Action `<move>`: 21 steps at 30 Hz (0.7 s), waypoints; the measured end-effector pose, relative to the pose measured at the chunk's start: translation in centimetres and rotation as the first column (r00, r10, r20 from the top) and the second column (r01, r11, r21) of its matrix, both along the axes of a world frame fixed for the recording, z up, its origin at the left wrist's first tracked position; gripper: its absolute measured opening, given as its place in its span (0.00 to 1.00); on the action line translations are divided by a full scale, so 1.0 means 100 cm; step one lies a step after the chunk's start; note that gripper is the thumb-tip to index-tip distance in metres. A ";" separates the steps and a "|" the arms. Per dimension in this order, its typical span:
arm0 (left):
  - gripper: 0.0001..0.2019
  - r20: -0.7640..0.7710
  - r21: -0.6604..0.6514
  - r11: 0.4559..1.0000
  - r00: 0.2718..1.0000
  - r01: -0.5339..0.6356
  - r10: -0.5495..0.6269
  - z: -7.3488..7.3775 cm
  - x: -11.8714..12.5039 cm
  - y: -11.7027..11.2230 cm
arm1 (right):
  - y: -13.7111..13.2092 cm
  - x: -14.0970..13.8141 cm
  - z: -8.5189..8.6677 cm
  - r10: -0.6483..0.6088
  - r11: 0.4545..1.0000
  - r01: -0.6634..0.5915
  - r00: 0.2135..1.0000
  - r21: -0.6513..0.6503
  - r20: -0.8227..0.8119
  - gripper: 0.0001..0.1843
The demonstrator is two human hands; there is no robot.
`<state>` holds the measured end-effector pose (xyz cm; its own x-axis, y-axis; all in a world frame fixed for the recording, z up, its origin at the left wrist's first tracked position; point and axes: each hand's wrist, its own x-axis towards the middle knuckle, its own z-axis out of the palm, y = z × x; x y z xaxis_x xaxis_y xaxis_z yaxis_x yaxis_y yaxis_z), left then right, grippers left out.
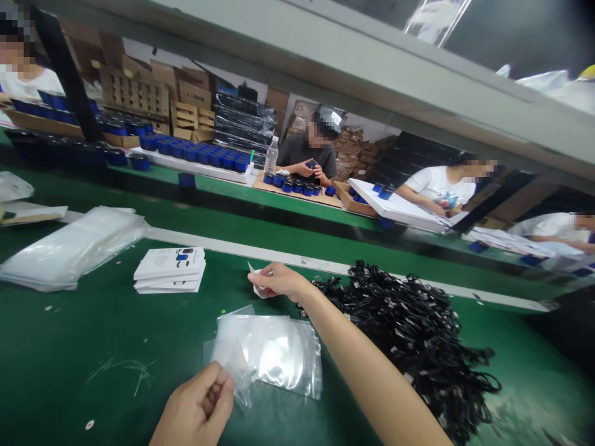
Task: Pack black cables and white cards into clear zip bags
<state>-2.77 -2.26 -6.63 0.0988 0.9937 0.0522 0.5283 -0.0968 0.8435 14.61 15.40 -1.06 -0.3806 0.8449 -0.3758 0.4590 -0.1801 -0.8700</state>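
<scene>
My left hand (198,402) is closed, with thumb and fingers pinching the edge of a clear plastic bag (235,359). That bag lies over a stack of similar clear bags (295,356) on the green table. Farther forward, my right hand (281,282) grips a small white folded paper (255,282), partly covered by the fingers. A stack of white printed leaflets (170,271) sits to the left of that hand. Beside my right forearm spreads a big heap of black cables (409,328).
More plastic bags (79,244) lie at the left. Beyond a pale strip, a conveyor (223,220) carries a blue container (186,179). Across it, rows of blue containers (199,152), a bottle (271,155) and co-workers (302,152) are visible. An overhead shelf (325,56) crosses above.
</scene>
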 end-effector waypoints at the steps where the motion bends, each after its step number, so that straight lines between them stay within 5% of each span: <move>1: 0.15 0.015 0.018 0.999 0.999 -0.033 0.033 0.001 0.002 0.000 | 0.000 0.000 -0.001 -0.010 1.000 0.010 1.000 -0.006 -0.004 0.14; 8: 0.14 0.155 0.044 0.983 0.974 -0.176 0.168 -0.001 0.010 -0.003 | 0.000 0.001 0.003 -0.025 0.997 0.023 0.999 -0.078 -0.029 0.09; 15: 0.13 0.238 -0.090 0.990 0.963 -0.110 0.129 0.003 0.006 -0.004 | -0.005 0.006 0.010 -0.058 0.990 0.054 0.998 -0.130 -0.033 0.10; 21: 0.15 0.346 -0.179 0.976 0.921 -0.124 0.180 0.014 0.007 -0.001 | -0.017 0.017 0.014 -0.175 0.984 0.172 0.983 0.055 0.061 0.11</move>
